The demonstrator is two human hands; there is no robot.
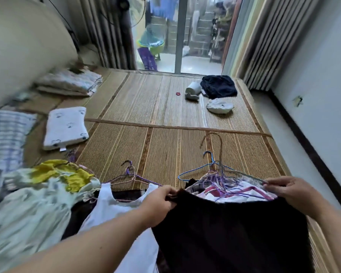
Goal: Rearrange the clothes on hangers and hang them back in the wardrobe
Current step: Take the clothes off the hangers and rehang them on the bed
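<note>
A dark maroon garment is spread at the near edge of the bed. My left hand pinches its upper left corner and my right hand grips its upper right edge. Just behind it lies a pile of wire hangers, blue, purple and tan, on pink and white clothes. A white sleeveless top on a thin hanger lies left of the dark garment. Further left sits a heap of pale patterned and yellow clothes. The wardrobe is not in view.
The bed is covered by a woven bamboo mat. A small white pillow and folded blankets lie at left. A dark garment, a white bundle and a red hair tie sit at the far end by the glass door.
</note>
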